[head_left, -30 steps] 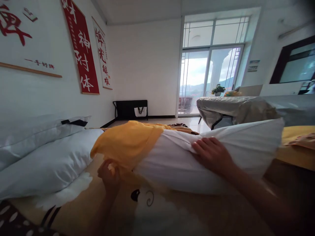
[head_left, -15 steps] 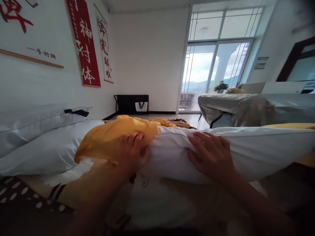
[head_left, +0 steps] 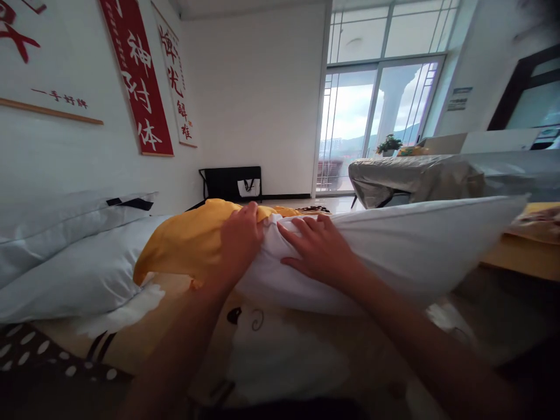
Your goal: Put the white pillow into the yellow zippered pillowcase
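A white pillow [head_left: 394, 239] lies across the bed with its left end inside a yellow pillowcase [head_left: 181, 242]. My left hand [head_left: 242, 239] is closed around the pillowcase's edge where the white cloth comes out. On the pillow just to the right rests my right hand [head_left: 317, 248], its fingers over the top and its thumb lower on the near side, gripping the bunched cloth. The pillow's right end sticks up toward the right. What lies inside the pillowcase is hidden.
Other white pillows [head_left: 83, 262] lie at the left by the wall. Beneath is a patterned beige bed sheet [head_left: 175, 326]. A plastic-covered table [head_left: 402, 175] stands at the back right, with a potted plant [head_left: 388, 144] near it. A black folded item [head_left: 219, 184] leans on the far wall.
My right hand has moved left along the pillow, close to my left hand. The left hand has risen slightly, and the pillow has shifted left with its right end lifted.
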Demonstrator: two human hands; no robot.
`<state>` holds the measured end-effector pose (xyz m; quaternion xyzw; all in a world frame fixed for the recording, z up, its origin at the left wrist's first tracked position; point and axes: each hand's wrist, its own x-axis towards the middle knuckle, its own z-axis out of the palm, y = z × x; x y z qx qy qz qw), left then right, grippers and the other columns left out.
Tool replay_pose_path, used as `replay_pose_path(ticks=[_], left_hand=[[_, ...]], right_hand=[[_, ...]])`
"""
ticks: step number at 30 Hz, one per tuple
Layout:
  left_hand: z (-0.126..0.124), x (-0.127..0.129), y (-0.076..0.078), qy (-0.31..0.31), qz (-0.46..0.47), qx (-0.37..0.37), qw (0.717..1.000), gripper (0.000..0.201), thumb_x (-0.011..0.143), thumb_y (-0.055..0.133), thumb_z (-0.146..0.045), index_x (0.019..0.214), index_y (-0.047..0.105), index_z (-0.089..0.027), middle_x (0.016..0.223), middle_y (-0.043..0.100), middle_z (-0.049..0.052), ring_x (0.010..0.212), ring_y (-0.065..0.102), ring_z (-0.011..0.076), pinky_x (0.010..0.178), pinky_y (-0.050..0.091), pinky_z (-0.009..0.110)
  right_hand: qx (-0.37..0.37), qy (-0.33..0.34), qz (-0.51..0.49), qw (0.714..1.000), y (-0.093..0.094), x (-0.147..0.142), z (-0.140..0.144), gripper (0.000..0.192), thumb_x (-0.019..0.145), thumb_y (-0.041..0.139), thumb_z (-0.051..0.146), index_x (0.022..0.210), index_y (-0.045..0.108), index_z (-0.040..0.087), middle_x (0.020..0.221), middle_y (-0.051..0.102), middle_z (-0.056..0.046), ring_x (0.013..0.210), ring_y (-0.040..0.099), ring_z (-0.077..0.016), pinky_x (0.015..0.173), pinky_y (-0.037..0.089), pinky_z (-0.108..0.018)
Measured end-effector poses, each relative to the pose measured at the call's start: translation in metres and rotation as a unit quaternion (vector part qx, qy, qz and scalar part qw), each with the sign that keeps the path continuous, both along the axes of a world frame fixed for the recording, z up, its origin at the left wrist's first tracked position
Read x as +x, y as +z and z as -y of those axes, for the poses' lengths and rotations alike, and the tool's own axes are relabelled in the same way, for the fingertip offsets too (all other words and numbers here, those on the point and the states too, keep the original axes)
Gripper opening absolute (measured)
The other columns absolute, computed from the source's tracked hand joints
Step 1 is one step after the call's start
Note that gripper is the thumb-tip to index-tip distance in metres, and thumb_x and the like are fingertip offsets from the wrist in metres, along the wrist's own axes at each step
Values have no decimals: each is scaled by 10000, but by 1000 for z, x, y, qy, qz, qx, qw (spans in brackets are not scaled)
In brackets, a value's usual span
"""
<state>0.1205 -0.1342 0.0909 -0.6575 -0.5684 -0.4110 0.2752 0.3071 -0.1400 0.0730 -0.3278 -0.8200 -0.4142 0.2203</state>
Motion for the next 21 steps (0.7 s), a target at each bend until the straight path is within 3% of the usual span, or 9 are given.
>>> replay_pose_path(ticks=[3,5,7,9,13,15,18,20,21], left_hand=[[-9,31,13,-27,7,-46,999,82,866,499,-214,900,552,-161,769,618,56,726,588,197,600,366,279],[-15,58,11,-52,-12,-54,997,101,878,467,-168,934,551,-161,826,631,73,770,599,204,590,361,282],[-22,81,-2,-81,-56,-34,995,133,901,431,-157,957,551,-169,888,638,85,831,601,216,591,362,294],[-30,92,-19,-93,-92,-10,991,150,918,414,-173,964,556,-180,885,636,78,836,595,218,601,362,307],[-43,77,-47,-86,-113,44,989,107,894,462,-191,873,566,-175,805,611,67,778,559,213,651,359,333],[-45,63,-54,-99,-130,89,983,128,897,456,-205,822,556,-176,786,594,64,780,537,214,678,351,343],[-43,53,-61,-121,-152,126,973,153,906,445,-221,798,546,-180,771,579,54,764,505,207,682,327,347],[-40,54,-64,-132,-159,130,970,146,900,457,-224,793,547,-183,769,576,50,760,491,204,678,311,351],[-38,56,-66,-138,-160,132,968,150,899,457,-227,788,549,-185,767,575,50,764,488,204,678,305,354]], right_hand=[[-9,20,19,1000,2,0,-17,505,863,543,498,1261,548,186,1119,614,-148,976,517,-284,889,320,-434],[-24,21,9,999,0,0,-33,355,890,517,392,1136,625,160,1060,638,-150,974,518,-284,876,328,-420],[-55,3,-34,998,-4,0,-49,249,889,481,241,1026,667,148,969,665,-146,953,529,-271,869,339,-399],[-90,-12,-73,993,-10,2,-62,260,860,462,150,1006,678,148,905,679,-135,933,544,-261,897,338,-399],[-143,54,-91,984,-11,22,-75,289,798,541,216,1045,677,151,1090,659,-152,1080,535,-293,1007,287,-483],[-225,123,-116,960,2,38,-77,297,752,583,278,1009,689,172,1172,639,-131,1131,532,-288,1018,310,-491],[-352,198,-266,875,35,55,-79,271,782,505,299,924,704,180,1016,703,-89,998,621,-233,922,440,-428],[-351,209,-388,826,58,51,-79,281,807,468,277,914,702,164,922,718,-85,900,651,-207,837,491,-379],[-335,212,-418,818,67,42,-78,276,808,480,270,932,700,158,925,719,-88,891,654,-202,825,497,-367]])
